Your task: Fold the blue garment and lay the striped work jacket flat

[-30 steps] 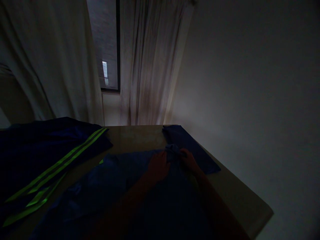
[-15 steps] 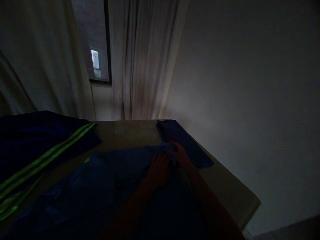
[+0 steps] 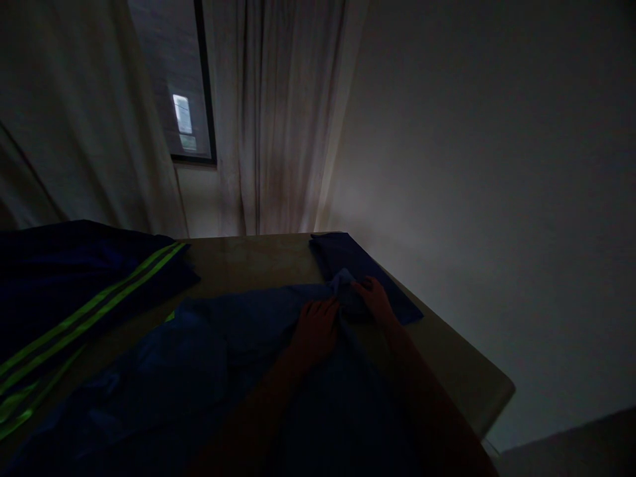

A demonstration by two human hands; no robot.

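A blue garment (image 3: 199,364) lies spread over the near part of the table, its folds hard to make out in the dim light. At its far right end, my right hand (image 3: 375,299) pinches a bunched edge of the cloth, slightly raised. Beside it, my left hand (image 3: 318,323) is closed on the same garment with bent fingers; the fingertips are partly hidden. A folded dark blue cloth (image 3: 368,271) lies on the table just beyond my right hand.
On the left lies a dark blue garment (image 3: 84,265) with bright yellow-green stripes. The table (image 3: 248,258) has a rounded right corner and runs along a pale wall (image 3: 472,199). Curtains (image 3: 283,132) and a window (image 3: 179,79) are behind it.
My right hand has moved a little to the right, away from my left hand, drawing the garment's bunched edge with it. My left hand stays nearly in place. The view has shifted slightly.
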